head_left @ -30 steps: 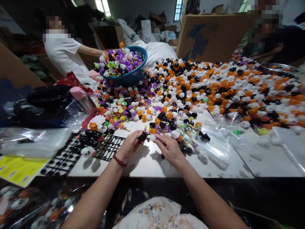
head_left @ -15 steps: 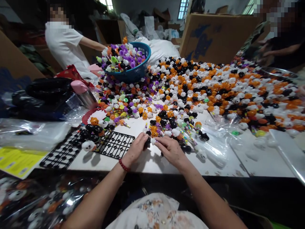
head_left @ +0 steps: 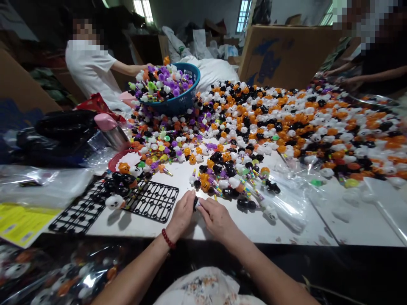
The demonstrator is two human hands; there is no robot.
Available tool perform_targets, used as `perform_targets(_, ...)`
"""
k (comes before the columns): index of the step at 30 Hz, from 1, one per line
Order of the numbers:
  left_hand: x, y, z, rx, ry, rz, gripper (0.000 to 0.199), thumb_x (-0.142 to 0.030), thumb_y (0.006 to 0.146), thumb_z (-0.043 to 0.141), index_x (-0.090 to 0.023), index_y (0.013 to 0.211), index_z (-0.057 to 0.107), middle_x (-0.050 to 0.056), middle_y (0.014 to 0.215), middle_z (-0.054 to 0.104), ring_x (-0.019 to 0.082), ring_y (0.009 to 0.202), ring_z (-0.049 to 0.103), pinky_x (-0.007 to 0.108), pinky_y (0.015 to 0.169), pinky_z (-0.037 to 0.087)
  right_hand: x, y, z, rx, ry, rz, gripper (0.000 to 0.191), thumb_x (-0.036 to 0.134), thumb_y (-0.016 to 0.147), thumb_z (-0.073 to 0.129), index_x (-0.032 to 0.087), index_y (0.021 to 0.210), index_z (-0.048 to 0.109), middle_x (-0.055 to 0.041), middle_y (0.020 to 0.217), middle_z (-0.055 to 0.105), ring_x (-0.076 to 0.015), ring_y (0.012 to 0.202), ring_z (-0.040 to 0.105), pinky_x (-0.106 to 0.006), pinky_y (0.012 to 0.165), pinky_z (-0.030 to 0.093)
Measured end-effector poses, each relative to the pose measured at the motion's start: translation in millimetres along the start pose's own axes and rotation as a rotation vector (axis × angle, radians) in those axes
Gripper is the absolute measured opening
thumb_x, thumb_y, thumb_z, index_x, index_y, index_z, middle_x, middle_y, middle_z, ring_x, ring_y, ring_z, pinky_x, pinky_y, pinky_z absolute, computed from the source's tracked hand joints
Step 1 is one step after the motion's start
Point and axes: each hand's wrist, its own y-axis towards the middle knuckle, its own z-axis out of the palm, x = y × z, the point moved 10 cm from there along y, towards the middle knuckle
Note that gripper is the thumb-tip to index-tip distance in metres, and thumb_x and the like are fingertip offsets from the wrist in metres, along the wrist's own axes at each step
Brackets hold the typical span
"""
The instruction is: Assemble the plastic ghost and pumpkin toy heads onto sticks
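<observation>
My left hand (head_left: pixel 182 215) is closed around a small black plastic toy figure (head_left: pixel 195 203), mostly covered by the fingers. Close against it, my right hand (head_left: pixel 219 218) pinches a small white piece (head_left: pixel 199 202) that meets the black figure; its far end is hidden in the fingers. Just beyond both hands lies a cluster of small figures, among them an orange pumpkin figure (head_left: pixel 205 186) and a black figure (head_left: pixel 246 205). Left of my left hand is a black plastic grid rack (head_left: pixel 155 199), with a white skull-like figure (head_left: pixel 114 202) and several others on it.
A large heap of figures (head_left: pixel 286 114) covers the back and right. Behind stands a blue basket (head_left: pixel 190 91) full of them, held by a person in white. Clear plastic bags (head_left: pixel 288 203) lie to the right; a pink-lidded flask (head_left: pixel 117 135) leans at left.
Both hands have come down toward the near table edge and closer together. The white piece, earlier apart from the black figure, now meets it. The view has tilted slightly.
</observation>
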Motion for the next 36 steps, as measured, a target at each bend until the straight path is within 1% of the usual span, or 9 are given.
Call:
perform_targets(3, -1.7, 16.1, -10.1, 0.011, 0.103, 0.042, 0.042, -0.049, 0.100, 0.027, -0.021, 0.088, 0.056, 0.004, 0.082, 0.059, 0.019, 0.078, 0.056, 0.033, 0.076, 0.045, -9.3, 1.0, -1.6, -0.003, -0.151, -0.041, 0.028, 0.020, 0.099, 0.045, 0.015, 0.123, 0.059, -0.0091, 0.096, 0.066, -0.0218, 0.089, 0.059, -0.034, 0.079, 0.044)
perform_targets(7, -9.0, 68.8, -30.1, -0.125, 0.336, 0.102, 0.034, -0.043, 0.099, 0.034, -0.020, 0.099, 0.059, 0.007, 0.093, 0.061, 0.021, 0.085, 0.058, 0.034, 0.080, 0.046, -32.1, 8.0, -35.0, -0.178, -0.451, -0.008, 0.032, 0.021, 0.097, 0.049, 0.011, 0.126, 0.059, -0.0115, 0.095, 0.067, -0.0278, 0.092, 0.056, -0.042, 0.084, 0.040)
perform_targets(11, -11.1, 132.1, -20.9, -0.113, 0.478, 0.140, 0.037, -0.030, 0.093, 0.049, -0.020, 0.128, 0.054, 0.013, 0.122, 0.052, 0.024, 0.102, 0.059, 0.036, 0.092, 0.045, -40.1, 12.8, -57.5, -0.291, -0.622, 0.038, 0.031, 0.020, 0.092, 0.056, 0.012, 0.122, 0.062, -0.0151, 0.113, 0.064, -0.0302, 0.102, 0.052, -0.047, 0.091, 0.036)
perform_targets(15, -4.5, 170.7, -3.2, -0.021, 0.440, 0.110, 0.029, -0.025, 0.085, 0.062, -0.020, 0.113, 0.062, 0.012, 0.114, 0.053, 0.025, 0.097, 0.061, 0.038, 0.091, 0.046, -29.8, 12.3, -43.1, -0.237, -0.644, -0.020, 0.029, 0.020, 0.091, 0.057, 0.014, 0.119, 0.063, -0.0151, 0.118, 0.062, -0.0301, 0.107, 0.049, -0.046, 0.093, 0.035)
perform_targets(18, -0.4, 176.1, -5.8, -0.043, 0.383, 0.064, 0.019, -0.014, 0.079, 0.062, -0.018, 0.098, 0.062, 0.011, 0.109, 0.055, 0.024, 0.097, 0.062, 0.038, 0.094, 0.045, -22.9, 12.4, -28.4, -0.177, -0.617, -0.064, 0.027, 0.020, 0.091, 0.057, 0.015, 0.117, 0.064, -0.0144, 0.119, 0.062, -0.0298, 0.107, 0.049, -0.045, 0.094, 0.036)
perform_targets(24, 17.8, 121.1, -49.5, -0.270, 0.173, -0.065, 0.027, -0.023, 0.086, 0.055, -0.019, 0.110, 0.045, 0.006, 0.101, 0.056, 0.015, 0.074, 0.063, 0.032, 0.073, 0.052, -4.2, 52.1, -2.9, 0.033, -0.519, -0.118, 0.018, 0.017, 0.094, 0.051, 0.015, 0.101, 0.067, -0.0123, 0.110, 0.065, -0.0256, 0.100, 0.053, -0.036, 0.089, 0.043)
perform_targets(28, 45.7, 49.4, -86.7, -0.465, -0.372, -0.170, 0.040, -0.037, 0.080, 0.065, -0.020, 0.110, 0.044, 0.000, 0.091, 0.055, 0.008, 0.058, 0.058, 0.023, 0.058, 0.048, 11.4, 108.5, 42.8, 0.275, -0.520, -0.115, 0.023, 0.024, 0.099, 0.046, 0.014, 0.106, 0.065, -0.0141, 0.107, 0.066, -0.0245, 0.100, 0.059, -0.034, 0.088, 0.045)
perform_targets(31, 58.1, 10.3, -91.0, -0.430, -0.709, -0.237, 0.049, -0.037, 0.071, 0.076, -0.019, 0.109, 0.053, -0.002, 0.082, 0.056, 0.006, 0.058, 0.056, 0.018, 0.054, 0.043, 20.2, 149.9, 80.0, 0.333, -0.512, -0.113, 0.028, 0.029, 0.099, 0.046, 0.010, 0.113, 0.062, -0.0171, 0.108, 0.066, -0.0257, 0.100, 0.062, -0.034, 0.085, 0.048)
perform_targets(36, 66.8, -21.3, -94.1, -0.387, -0.781, -0.288, 0.052, -0.041, 0.070, 0.079, -0.019, 0.110, 0.053, 0.001, 0.084, 0.066, 0.007, 0.063, 0.057, 0.017, 0.057, 0.043, 27.9, 185.3, 123.3, 0.346, -0.486, -0.125, 0.030, 0.015, 0.097, 0.044, 0.010, 0.125, 0.054, -0.0171, 0.117, 0.064, -0.0250, 0.108, 0.060, -0.033, 0.089, 0.047)
